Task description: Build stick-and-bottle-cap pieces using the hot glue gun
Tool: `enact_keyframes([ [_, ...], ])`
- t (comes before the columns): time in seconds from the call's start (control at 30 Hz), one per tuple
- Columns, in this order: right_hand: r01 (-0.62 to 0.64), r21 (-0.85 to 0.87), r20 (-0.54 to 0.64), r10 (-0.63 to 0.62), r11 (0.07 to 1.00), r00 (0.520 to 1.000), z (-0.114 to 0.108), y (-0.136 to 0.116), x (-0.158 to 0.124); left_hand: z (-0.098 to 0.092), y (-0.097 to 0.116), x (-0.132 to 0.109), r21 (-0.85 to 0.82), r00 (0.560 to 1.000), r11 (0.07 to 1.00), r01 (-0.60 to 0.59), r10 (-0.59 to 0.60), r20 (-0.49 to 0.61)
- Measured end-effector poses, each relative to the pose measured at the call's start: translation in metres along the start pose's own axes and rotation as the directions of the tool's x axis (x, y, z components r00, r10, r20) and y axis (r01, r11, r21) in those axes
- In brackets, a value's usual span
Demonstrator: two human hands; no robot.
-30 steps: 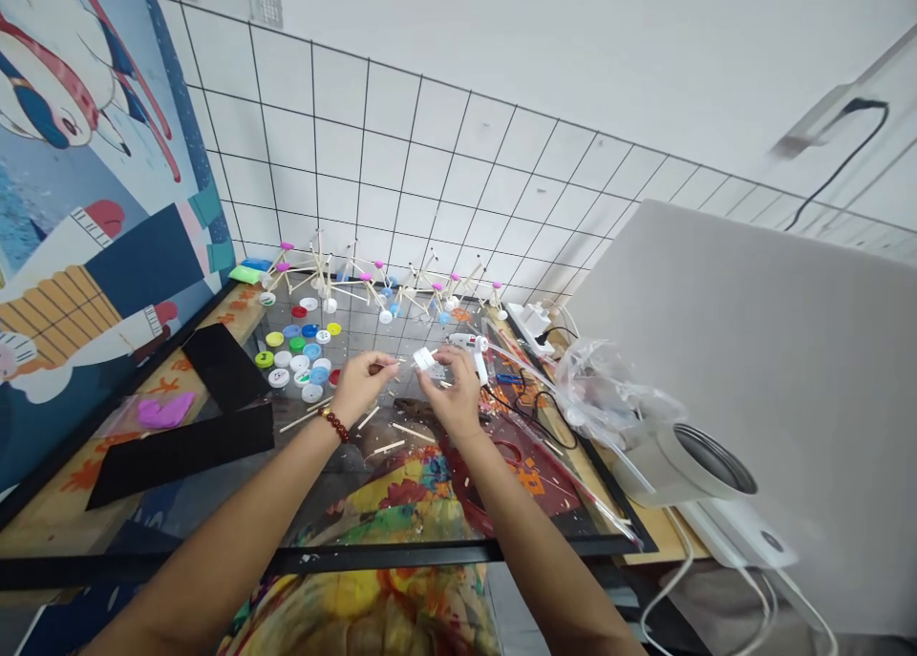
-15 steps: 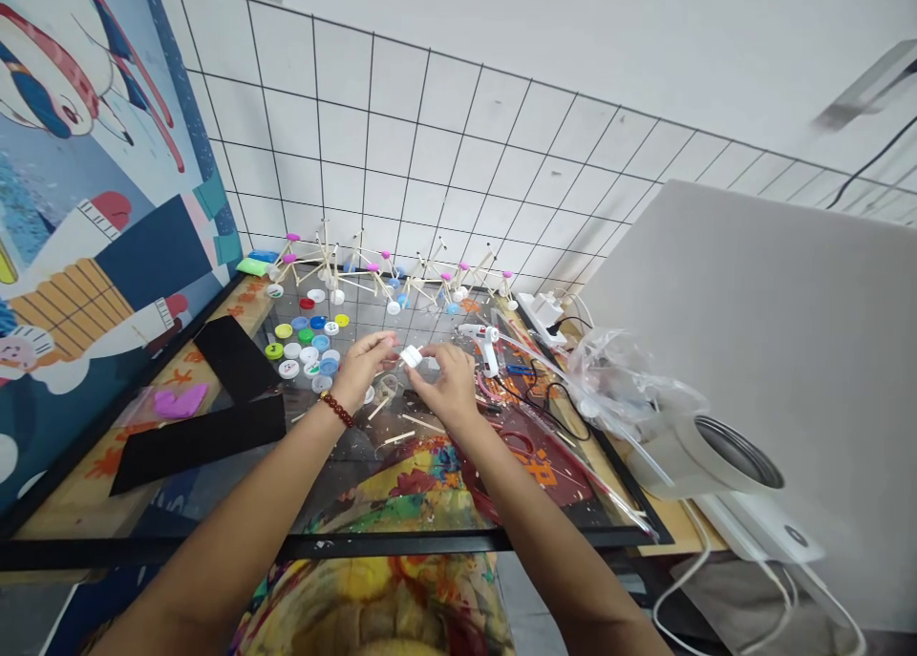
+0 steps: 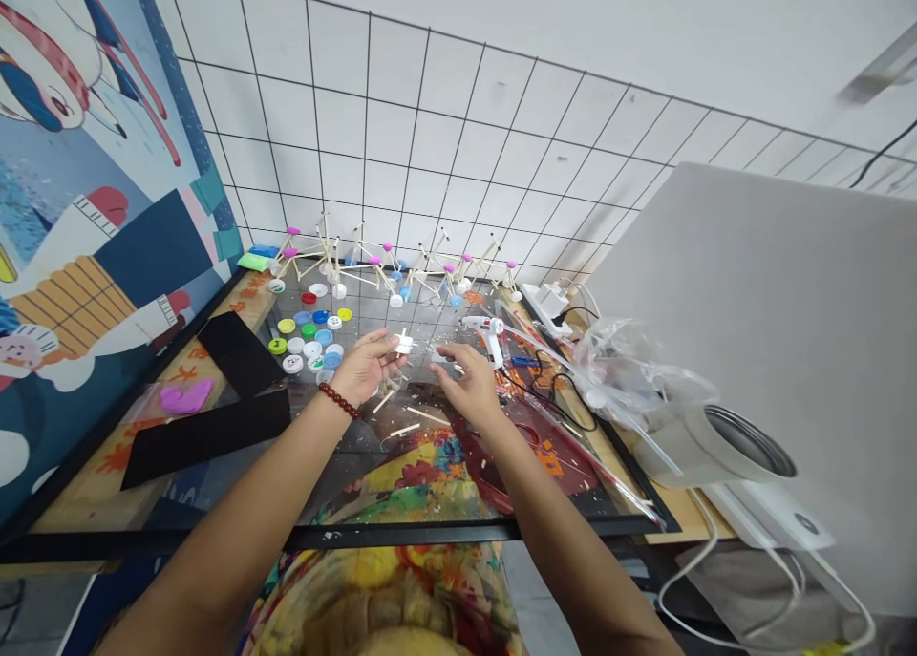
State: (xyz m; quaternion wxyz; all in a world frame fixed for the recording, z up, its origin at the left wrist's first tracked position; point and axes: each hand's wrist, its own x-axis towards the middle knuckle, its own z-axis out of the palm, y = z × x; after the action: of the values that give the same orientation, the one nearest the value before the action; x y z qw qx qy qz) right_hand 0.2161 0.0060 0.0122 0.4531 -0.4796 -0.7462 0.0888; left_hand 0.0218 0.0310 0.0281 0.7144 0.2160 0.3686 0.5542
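My left hand (image 3: 365, 368) has its grip pinched on a small white cap-and-stick piece (image 3: 403, 343), held just above the glass-topped desk (image 3: 401, 538). My right hand (image 3: 464, 381) hovers beside it, grip released and fingers spread, near the glue gun (image 3: 484, 329).

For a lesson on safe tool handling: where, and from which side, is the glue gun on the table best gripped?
Probably by the handle of the glue gun, which juts toward the person: come from the near side, away from the tip pointing left.
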Motion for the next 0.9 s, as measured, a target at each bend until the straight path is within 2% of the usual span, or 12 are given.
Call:
enact_keyframes([
  [0.17, 0.007, 0.189, 0.060, -0.018, 0.982, 0.998, 0.004, -0.010, 0.003, 0.003, -0.004, -0.007, 0.065, 0.997, 0.998, 0.018, -0.022, 0.072],
  [0.27, 0.029, 0.233, 0.070, -0.046, 0.972, 0.996, 0.008, -0.015, 0.004, 0.006, -0.008, -0.011, 0.127, 0.992, 0.992, 0.017, -0.033, 0.123],
  [0.37, -0.102, 0.399, 0.061, 0.085, 0.911, 0.995, 0.011, -0.011, 0.002, 0.008, -0.011, -0.010, 0.149, 0.996, 0.989, -0.023, 0.009, 0.094],
  [0.4, -0.179, 0.499, 0.076, 0.163, 0.848, 0.984, 0.011, -0.008, 0.001, 0.007, -0.011, -0.009, 0.153, 0.997, 0.987, -0.047, 0.036, 0.073],
  [0.47, -0.311, 0.692, 0.139, 0.303, 0.652, 0.943, 0.010, -0.001, 0.000, 0.005, -0.010, -0.006, 0.167, 0.994, 0.981, -0.102, 0.095, 0.048],
  [0.53, -0.378, 0.806, 0.211, 0.376, 0.455, 0.902, 0.007, 0.004, -0.001, 0.003, -0.009, -0.004, 0.201, 0.987, 0.966, -0.161, 0.154, 0.046],
  [0.57, -0.395, 0.834, 0.238, 0.395, 0.386, 0.888, 0.005, 0.005, -0.001, 0.002, -0.009, -0.003, 0.222, 0.983, 0.957, -0.185, 0.179, 0.046],
  [0.7, -0.429, 0.876, 0.325, 0.389, 0.221, 0.862, -0.001, 0.005, -0.002, 0.004, -0.014, -0.004, 0.292, 0.965, 0.921, -0.259, 0.261, 0.035],
  [0.8, -0.469, 0.876, 0.406, 0.354, 0.113, 0.843, -0.002, 0.002, -0.003, 0.008, -0.018, -0.007, 0.372, 0.932, 0.857, -0.358, 0.349, 0.094],
  [0.9, -0.525, 0.851, 0.499, 0.338, -0.016, 0.798, -0.001, 0.002, -0.003, 0.010, -0.019, -0.010, 0.433, 0.898, 0.789, -0.436, 0.411, 0.156],
])
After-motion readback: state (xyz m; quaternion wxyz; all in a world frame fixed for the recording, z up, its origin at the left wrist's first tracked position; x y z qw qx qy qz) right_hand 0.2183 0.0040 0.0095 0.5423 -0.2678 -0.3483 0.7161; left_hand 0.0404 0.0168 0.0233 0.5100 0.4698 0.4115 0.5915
